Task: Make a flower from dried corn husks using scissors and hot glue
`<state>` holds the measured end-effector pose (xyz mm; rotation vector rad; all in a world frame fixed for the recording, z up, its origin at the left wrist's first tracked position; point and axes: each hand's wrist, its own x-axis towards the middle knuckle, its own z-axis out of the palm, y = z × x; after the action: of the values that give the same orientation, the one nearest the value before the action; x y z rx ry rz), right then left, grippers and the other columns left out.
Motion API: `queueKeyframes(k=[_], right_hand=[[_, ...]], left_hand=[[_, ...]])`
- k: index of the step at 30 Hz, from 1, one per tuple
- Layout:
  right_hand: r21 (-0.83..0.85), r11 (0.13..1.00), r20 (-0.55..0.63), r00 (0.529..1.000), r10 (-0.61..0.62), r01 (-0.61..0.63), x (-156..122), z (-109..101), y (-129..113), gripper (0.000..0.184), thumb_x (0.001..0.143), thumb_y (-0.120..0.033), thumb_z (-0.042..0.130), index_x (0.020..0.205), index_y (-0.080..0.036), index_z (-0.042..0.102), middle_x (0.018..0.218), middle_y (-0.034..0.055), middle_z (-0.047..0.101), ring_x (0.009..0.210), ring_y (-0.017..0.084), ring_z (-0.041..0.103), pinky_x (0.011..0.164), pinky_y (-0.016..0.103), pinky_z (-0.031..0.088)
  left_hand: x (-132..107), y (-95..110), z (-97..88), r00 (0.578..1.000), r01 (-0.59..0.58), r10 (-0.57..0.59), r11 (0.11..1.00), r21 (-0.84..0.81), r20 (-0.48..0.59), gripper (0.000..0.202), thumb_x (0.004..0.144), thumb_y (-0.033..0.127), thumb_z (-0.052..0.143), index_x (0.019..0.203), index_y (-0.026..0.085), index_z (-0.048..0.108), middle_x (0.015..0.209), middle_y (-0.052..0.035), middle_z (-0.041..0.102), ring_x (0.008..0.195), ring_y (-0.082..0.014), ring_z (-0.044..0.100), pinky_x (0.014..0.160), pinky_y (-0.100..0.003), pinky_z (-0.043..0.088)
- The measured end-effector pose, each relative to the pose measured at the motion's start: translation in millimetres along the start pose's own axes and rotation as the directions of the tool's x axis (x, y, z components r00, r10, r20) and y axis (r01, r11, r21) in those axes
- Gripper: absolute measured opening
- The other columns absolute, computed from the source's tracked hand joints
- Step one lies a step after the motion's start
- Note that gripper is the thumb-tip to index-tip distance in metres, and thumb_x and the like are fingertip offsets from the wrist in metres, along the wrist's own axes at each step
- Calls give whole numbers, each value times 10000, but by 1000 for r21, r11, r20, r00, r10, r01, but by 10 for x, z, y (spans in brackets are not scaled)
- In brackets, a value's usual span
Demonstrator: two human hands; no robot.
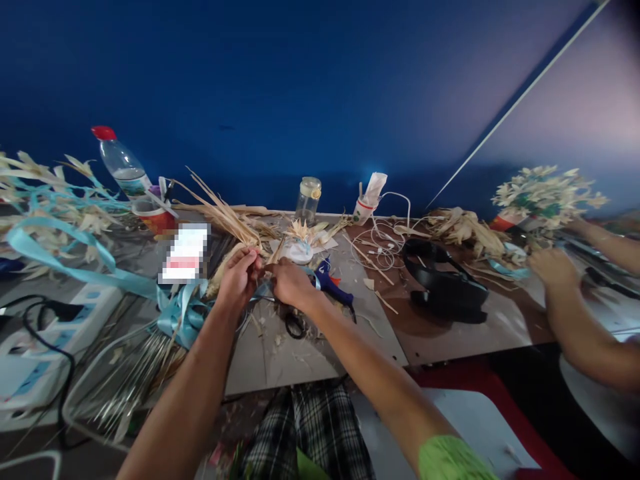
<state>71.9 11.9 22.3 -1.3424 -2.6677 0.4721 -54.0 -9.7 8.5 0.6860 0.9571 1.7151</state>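
Close together over the middle of the table are my two hands. Fingertips pinched, my left hand [241, 275] is closed on something too small to make out. My right hand [291, 283] is closed too, fingers curled inward; what it may hold is hidden. Just behind them lie long dried husk strips [225, 217]. A pale husk flower [300, 231] sits on a small white round base [299, 251]. Right of my right hand is a blue glue gun [330, 281]. Black scissor handles [294, 325] show below it.
Left stand a red-capped bottle [123, 163], a phone [185, 253], light-blue ribbon [183, 310] with wires, and a power strip [65, 340]. A glass jar [309, 199] is behind. Rightward lie white earphones [383, 250] and a black headset [443, 283]; another person's hands [555, 268] work there.
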Motion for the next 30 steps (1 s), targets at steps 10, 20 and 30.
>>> queueKeyframes(k=[10,20,30], right_hand=[[-97,992,84,994,-73,81,73,49,3,348,834,-197,472,1136,-226,642,1167,120,551,914,216,641,821,323,475],[77,993,-88,993,-80,87,228,172,33,320,912,-210,387,1071,-160,661,1094,115,639,1044,190,588,892,270,446],[-117,982,-122,983,135,-149,400,132,28,330,902,-322,420,1096,-168,638,1055,164,687,1041,287,626,911,433,399]], left_hand=[[-16,54,-2,997,-79,79,997,-27,19,153,679,256,676,738,165,569,490,49,495,378,-46,343,431,-206,294],[-10,51,-34,998,-50,50,999,4,34,174,676,283,681,748,173,566,494,43,486,392,-51,343,406,-199,227],[6,7,-22,998,-46,46,999,12,36,182,658,276,689,724,164,560,484,45,485,383,-41,328,412,-191,229]])
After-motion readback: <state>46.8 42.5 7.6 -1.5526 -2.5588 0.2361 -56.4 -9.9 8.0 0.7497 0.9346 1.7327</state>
